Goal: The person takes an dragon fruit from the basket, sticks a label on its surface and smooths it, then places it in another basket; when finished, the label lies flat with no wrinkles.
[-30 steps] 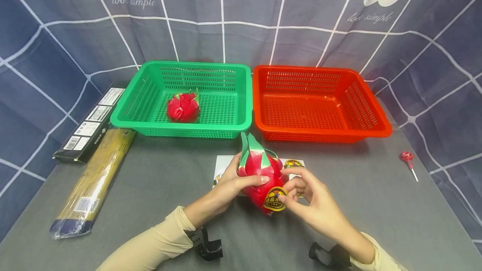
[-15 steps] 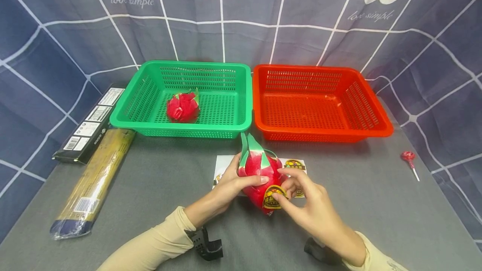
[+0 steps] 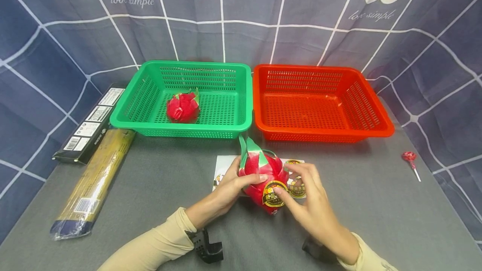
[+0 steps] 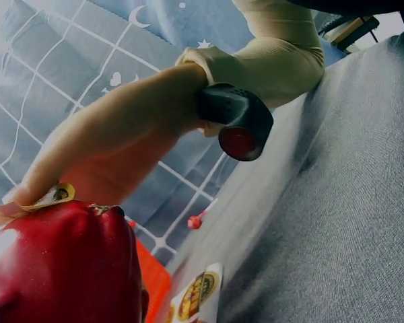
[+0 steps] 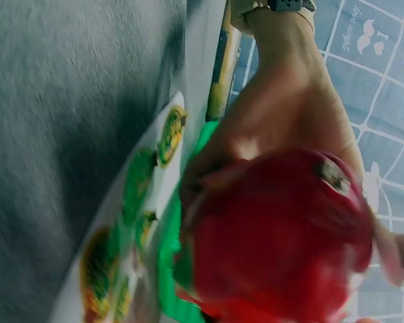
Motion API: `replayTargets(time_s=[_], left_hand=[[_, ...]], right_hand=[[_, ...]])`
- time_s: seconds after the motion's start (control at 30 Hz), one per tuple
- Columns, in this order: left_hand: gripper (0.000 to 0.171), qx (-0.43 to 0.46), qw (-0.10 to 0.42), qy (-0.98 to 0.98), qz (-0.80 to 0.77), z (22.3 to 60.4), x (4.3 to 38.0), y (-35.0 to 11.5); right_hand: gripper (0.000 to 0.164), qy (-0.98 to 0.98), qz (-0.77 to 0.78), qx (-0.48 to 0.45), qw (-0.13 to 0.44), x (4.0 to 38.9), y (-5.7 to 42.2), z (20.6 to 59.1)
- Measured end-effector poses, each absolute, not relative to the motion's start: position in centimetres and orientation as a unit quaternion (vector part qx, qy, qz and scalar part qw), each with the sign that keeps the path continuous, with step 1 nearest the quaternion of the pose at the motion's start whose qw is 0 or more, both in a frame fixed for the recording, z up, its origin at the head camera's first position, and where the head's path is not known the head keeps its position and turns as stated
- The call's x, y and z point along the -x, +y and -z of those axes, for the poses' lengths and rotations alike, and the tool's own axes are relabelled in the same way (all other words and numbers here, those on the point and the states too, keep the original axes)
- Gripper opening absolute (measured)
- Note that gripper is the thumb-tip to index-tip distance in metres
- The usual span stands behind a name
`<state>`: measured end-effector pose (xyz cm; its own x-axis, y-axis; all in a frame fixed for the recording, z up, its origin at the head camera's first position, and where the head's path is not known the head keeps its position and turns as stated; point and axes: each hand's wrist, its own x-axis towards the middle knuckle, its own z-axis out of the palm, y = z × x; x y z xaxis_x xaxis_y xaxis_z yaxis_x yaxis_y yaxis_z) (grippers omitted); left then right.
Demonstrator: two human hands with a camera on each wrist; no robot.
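Note:
My left hand [image 3: 226, 189] grips a red dragon fruit [image 3: 273, 175] with green leaf tips, its thumb across the front. On the fruit's lower front lies a round black-and-gold sticker [image 3: 275, 200]. The thumb of my right hand [image 3: 314, 206] presses the sticker, with the other fingers bent loosely by the fruit's right side. In the left wrist view, the sticker [image 4: 59, 195] has an edge standing off the fruit's skin. Behind the fruit is a white sticker sheet [image 3: 226, 163], partly hidden by it and the hands.
A green basket [image 3: 180, 129] at the back holds another dragon fruit [image 3: 183, 108]. Beside it stands a red basket [image 3: 324, 134]. A black box [image 3: 88, 124] and a long plastic-wrapped packet [image 3: 94, 179] lie at left, a red lollipop [image 3: 409, 158] at right.
My right thumb has moved left onto the sticker, and the other fingers have shifted slightly. The dragon fruit has turned a little, its lower tip moving right. My left hand keeps its grip.

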<state>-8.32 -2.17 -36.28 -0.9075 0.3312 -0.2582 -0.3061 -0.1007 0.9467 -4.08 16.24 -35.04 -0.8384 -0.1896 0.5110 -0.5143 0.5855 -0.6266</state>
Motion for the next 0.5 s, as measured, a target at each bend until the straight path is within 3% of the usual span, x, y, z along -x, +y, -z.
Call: replayTargets(time_s=[0.33, 0.5], left_hand=[[0.058, -0.020, 0.215, 0.605, -0.766, 36.7, 8.0, -1.9], [0.060, -0.036, 0.205, 0.607, -0.767, 37.2, 7.8, -1.6]], right_hand=[[0.062, -0.804, -0.585, -0.095, 0.044, 3.8, 15.3, 36.2], [0.065, -0.770, -0.634, -0.066, 0.020, 3.9, 14.8, 36.9]])
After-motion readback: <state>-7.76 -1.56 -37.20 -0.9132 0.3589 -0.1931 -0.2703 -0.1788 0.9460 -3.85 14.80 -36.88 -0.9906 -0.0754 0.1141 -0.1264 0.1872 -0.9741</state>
